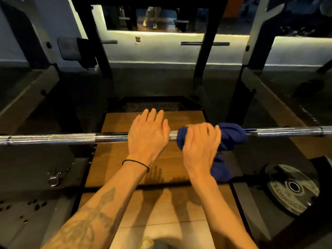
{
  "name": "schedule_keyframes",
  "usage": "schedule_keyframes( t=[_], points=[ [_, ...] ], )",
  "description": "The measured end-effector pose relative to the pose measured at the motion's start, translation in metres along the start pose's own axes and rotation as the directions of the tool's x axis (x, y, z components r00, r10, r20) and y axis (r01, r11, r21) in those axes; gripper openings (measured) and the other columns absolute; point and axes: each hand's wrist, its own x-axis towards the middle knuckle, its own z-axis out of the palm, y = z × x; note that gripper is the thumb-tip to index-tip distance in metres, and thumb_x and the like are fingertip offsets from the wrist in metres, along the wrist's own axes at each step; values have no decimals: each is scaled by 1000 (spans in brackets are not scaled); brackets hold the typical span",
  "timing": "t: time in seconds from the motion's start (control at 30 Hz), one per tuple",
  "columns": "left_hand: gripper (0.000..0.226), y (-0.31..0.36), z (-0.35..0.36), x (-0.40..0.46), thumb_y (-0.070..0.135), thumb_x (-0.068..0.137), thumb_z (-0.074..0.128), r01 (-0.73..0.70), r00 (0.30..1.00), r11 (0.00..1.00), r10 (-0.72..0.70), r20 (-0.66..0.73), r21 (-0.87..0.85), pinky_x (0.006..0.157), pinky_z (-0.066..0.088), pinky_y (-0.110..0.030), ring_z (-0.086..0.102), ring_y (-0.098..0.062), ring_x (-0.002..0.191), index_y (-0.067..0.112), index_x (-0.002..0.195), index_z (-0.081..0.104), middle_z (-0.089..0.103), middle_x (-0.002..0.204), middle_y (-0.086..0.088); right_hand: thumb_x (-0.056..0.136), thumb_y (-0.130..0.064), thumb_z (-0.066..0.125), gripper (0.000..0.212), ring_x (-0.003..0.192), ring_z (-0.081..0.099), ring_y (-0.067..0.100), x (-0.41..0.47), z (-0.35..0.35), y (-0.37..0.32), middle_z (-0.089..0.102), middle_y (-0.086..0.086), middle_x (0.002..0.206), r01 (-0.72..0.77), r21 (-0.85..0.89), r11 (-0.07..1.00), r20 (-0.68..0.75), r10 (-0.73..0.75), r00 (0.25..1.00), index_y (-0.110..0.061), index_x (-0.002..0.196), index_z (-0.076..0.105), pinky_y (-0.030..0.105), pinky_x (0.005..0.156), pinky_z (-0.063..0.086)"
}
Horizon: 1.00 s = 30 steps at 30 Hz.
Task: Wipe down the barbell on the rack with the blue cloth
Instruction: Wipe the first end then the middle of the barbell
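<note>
A chrome barbell (pixel 53 138) runs left to right across the view at waist height, resting on the rack. My left hand (pixel 148 133) lies flat on top of the bar near its middle, fingers straight and pointing away from me. Just to its right, my right hand (pixel 199 142) grips the blue cloth (pixel 231 133), which is bunched and wrapped round the bar. One tail of the cloth hangs down below my right wrist. The part of the bar under the cloth and both hands is hidden.
Black rack uprights (pixel 206 51) stand ahead and to both sides. A wooden platform (pixel 125 168) lies under the bar. A black weight plate (pixel 292 187) sits low at the right, a metal collar clip (pixel 53 178) low at the left. A mirror on the far wall shows someone's legs.
</note>
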Motion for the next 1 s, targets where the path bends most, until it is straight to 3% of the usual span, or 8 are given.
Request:
schedule_keyframes(
  t=[0.1, 0.17, 0.33, 0.47, 0.63, 0.7, 0.8, 1.0],
  points=[
    [59, -1, 1, 0, 42, 102, 19, 6, 1000, 1000, -6, -18, -6, 113, 39, -43, 48, -28, 137, 16, 142, 55, 58, 143, -9, 103, -28, 38, 37, 115, 56, 30, -2, -6, 11, 64, 6, 120, 363, 92, 927, 78, -370, 926, -12, 123, 65, 47, 108, 36],
    [57, -2, 0, -1, 40, 102, 24, 11, 998, 1000, -12, -57, -23, 112, 39, -44, 51, -30, 135, 14, 139, 59, 60, 140, -10, 103, -28, 41, 38, 107, 59, 32, 13, -12, 41, 66, 9, 115, 425, 86, 901, 77, -431, 899, -9, 122, 67, 46, 100, 40],
    [52, -1, 0, -3, 36, 102, 30, 32, 994, 999, -34, -105, -16, 111, 40, -45, 54, -31, 130, 13, 134, 63, 64, 134, -11, 102, -27, 40, 34, 107, 56, 36, 20, -18, 91, 65, 11, 104, 22, -30, 999, -68, -24, 997, -10, 103, 69, 50, 110, 31],
    [50, 1, -1, -4, 36, 102, 30, 34, 993, 999, -34, -115, -7, 110, 40, -45, 55, -30, 130, 13, 132, 64, 65, 133, -11, 95, -24, 39, 34, 109, 55, 35, 17, 2, 16, 65, 11, 94, -209, 32, 977, -85, 211, 974, -12, 88, 70, 53, 118, 21],
    [50, 1, 1, 0, 36, 102, 30, 56, 994, 998, -55, -91, 9, 115, 35, -45, 50, -30, 134, 13, 132, 64, 62, 137, -11, 99, -26, 38, 33, 97, 58, 26, 6, -3, 5, 66, 3, 102, 340, 149, 929, 126, -359, 925, -15, 109, 67, 45, 99, 41],
    [49, 0, 0, 0, 34, 100, 32, 63, 993, 998, -62, -103, 3, 113, 36, -46, 51, -32, 133, 11, 126, 67, 64, 133, -12, 100, -29, 40, 32, 84, 57, 31, 25, -11, 34, 65, 7, 92, 429, 86, 899, 147, -438, 887, -13, 105, 68, 46, 81, 41],
    [50, 2, -2, -2, 35, 100, 31, 76, 991, 997, -76, -111, -7, 113, 36, -47, 51, -32, 131, 10, 120, 69, 65, 129, -13, 100, -29, 40, 31, 74, 52, 38, 45, -25, 93, 57, 12, 79, 318, -62, 946, 94, -311, 946, -14, 84, 61, 50, 72, 37],
    [45, 4, -4, -10, 34, 102, 34, 87, 988, 996, -84, -127, 16, 115, 33, -44, 51, -29, 132, 13, 122, 69, 65, 131, -10, 100, -25, 38, 36, 119, 53, 40, 31, -25, 101, 64, 17, 107, -242, -62, 968, -59, 239, 969, -6, 98, 68, 56, 118, 22]
  ],
)
